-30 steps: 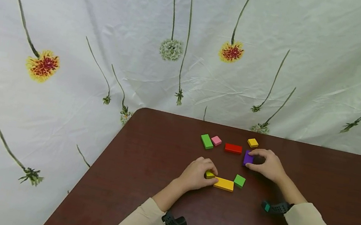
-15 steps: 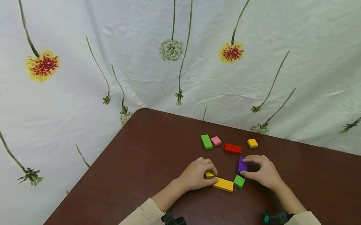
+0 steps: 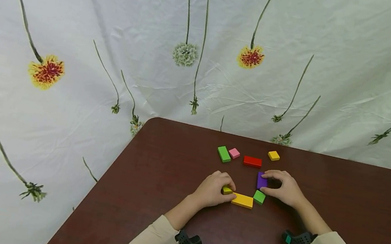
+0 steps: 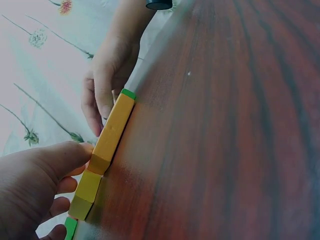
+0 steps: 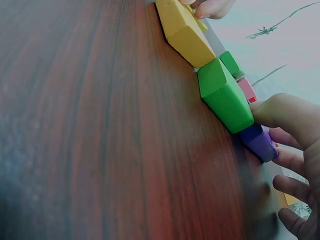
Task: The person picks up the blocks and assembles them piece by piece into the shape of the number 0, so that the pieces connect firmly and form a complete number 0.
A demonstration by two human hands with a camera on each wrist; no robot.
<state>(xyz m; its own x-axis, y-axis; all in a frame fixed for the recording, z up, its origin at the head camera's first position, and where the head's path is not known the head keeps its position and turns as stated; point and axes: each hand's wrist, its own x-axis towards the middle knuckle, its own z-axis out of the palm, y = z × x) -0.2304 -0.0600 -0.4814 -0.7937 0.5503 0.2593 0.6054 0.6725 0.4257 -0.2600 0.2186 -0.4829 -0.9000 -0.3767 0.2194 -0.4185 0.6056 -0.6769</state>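
Note:
My right hand (image 3: 285, 190) pinches a purple block (image 3: 260, 181) between thumb and fingers, its near end right at a small green block (image 3: 259, 197). My left hand (image 3: 212, 190) curls over the left end of an orange-yellow block (image 3: 243, 201), thumb on its near side and a fingertip behind. A smaller yellow block (image 3: 226, 190) lies partly hidden under that hand. In the left wrist view the yellow block (image 4: 86, 189) adjoins the orange-yellow one (image 4: 114, 127). From the right wrist, the green block (image 5: 225, 95) stands between the orange-yellow and purple (image 5: 259, 142) blocks.
Farther back on the dark brown table (image 3: 160, 154) lie a long green block (image 3: 224, 154), a pink block (image 3: 234, 153), a red block (image 3: 252, 161) and a small yellow-orange block (image 3: 274, 155). A flower-patterned cloth (image 3: 138, 25) hangs behind the table's far edge.
My right hand has drawn the purple block nearer and slightly left, up to the small green block. The left hand and the other blocks have stayed in place.

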